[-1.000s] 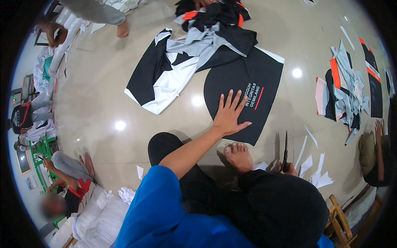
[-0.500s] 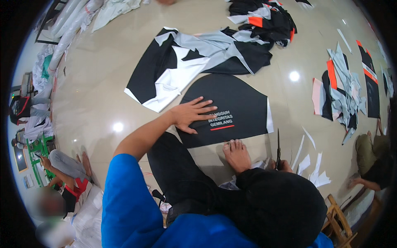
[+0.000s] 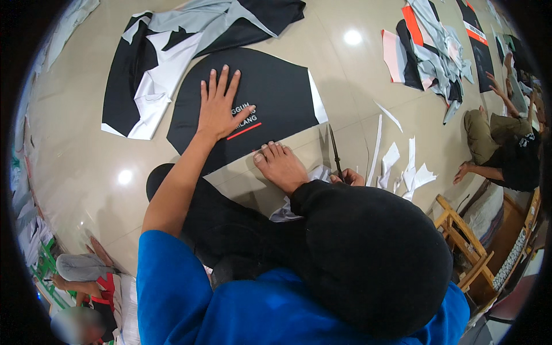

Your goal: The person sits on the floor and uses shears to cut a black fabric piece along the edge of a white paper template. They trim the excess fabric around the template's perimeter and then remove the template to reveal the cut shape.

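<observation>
A black fabric panel (image 3: pixel 259 72) with pale lettering, a red line and a white edge strip lies flat on the floor before me. My left hand (image 3: pixel 218 112) rests palm down on it, fingers spread, partly covering the lettering. To the right of the panel, my right hand (image 3: pixel 349 177) grips a pair of scissors (image 3: pixel 334 146), their blades pointing away from me toward the panel's white-edged corner. Part of that hand is hidden behind my raised knee in black cloth. My bare foot (image 3: pixel 283 167) is at the panel's near edge.
White offcuts (image 3: pixel 409 172) lie right of the scissors. Black, grey and white garment pieces (image 3: pixel 155 63) lie at the far left, touching the panel. Another cloth heap (image 3: pixel 437 57) is at the far right. A wooden frame (image 3: pixel 463 236) stands near right. Other people sit on both sides.
The view has swung, so the panel appears farther left and higher. My left hand has turned, its fingers now pointing away from me. The scissors remain in my right hand beside the panel.
</observation>
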The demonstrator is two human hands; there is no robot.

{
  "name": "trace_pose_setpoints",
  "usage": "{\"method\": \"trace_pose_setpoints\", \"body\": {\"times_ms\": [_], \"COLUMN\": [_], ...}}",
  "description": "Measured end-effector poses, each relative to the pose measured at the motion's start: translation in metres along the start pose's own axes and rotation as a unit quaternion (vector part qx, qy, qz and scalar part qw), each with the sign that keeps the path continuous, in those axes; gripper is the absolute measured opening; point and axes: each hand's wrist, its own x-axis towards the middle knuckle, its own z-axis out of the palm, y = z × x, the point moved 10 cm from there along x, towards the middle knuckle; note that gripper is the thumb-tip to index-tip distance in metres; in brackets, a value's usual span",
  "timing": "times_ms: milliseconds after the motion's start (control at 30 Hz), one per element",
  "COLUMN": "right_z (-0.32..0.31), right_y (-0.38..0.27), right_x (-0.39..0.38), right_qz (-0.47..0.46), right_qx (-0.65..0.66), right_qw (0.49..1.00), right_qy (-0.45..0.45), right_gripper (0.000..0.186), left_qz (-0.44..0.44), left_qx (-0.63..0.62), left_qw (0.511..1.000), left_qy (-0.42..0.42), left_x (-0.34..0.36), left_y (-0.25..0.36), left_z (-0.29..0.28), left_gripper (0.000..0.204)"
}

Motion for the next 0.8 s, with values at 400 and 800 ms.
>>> {"method": "trace_pose_setpoints", "body": {"times_ms": [400, 800], "right_z": [0.025, 0.012], "right_y": [0.004, 0.006], "right_x": [-0.002, -0.004], "right_qz": [0.033, 0.023], "right_qx": [0.048, -0.01], "right_qw": [0.997, 0.999], "right_qy": [-0.043, 0.028], "right_gripper": [0.053, 0.042], "left_qz": [-0.038, -0.062], "left_qx": [0.011, 0.037], "left_qw": [0.997, 0.992], "left_qy": [0.067, 0.107], "left_x": [0.004, 0.006], "left_y": [-0.007, -0.011], "left_z": [0.004, 0.004], "left_gripper": [0.094, 0.09]}}
